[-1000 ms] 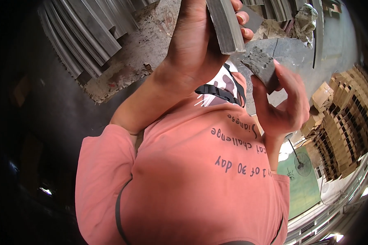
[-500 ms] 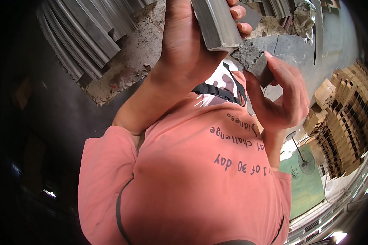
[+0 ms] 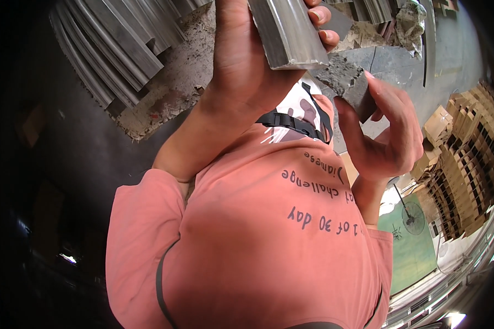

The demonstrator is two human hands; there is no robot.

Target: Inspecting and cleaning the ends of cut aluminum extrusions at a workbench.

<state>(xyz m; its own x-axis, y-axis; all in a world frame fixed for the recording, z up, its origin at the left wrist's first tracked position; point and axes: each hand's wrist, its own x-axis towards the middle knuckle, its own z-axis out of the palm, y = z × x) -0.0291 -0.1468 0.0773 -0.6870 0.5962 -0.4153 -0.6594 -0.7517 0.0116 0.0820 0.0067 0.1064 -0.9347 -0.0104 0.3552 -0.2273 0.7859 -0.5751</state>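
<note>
My left hand [image 3: 237,63] is wrapped round a grey metal bar [image 3: 292,41] with flat, shiny faces. Its squared end points down toward my chest, and the upper part runs out of view at the top. In my right hand [image 3: 392,129], pinched between thumb and fingers, is a small dark grey block [image 3: 350,85] with a rough, pitted upper face, sponge-like in look. The block sits just right of the bar's lower end, close to its edge; whether they touch I cannot tell.
Long metal strips [image 3: 107,46] lie stacked on a dusty, stained board [image 3: 167,90] at upper left. More metal pieces [image 3: 372,10] and a crumpled pale cloth [image 3: 411,24] are at upper right. Stacked brown cardboard-like pieces [image 3: 461,164] and a fan [image 3: 413,216] stand farther right.
My right hand and the rough block have moved a little right and down. The bar in my left hand has shifted and turned slightly, showing more of its left face.
</note>
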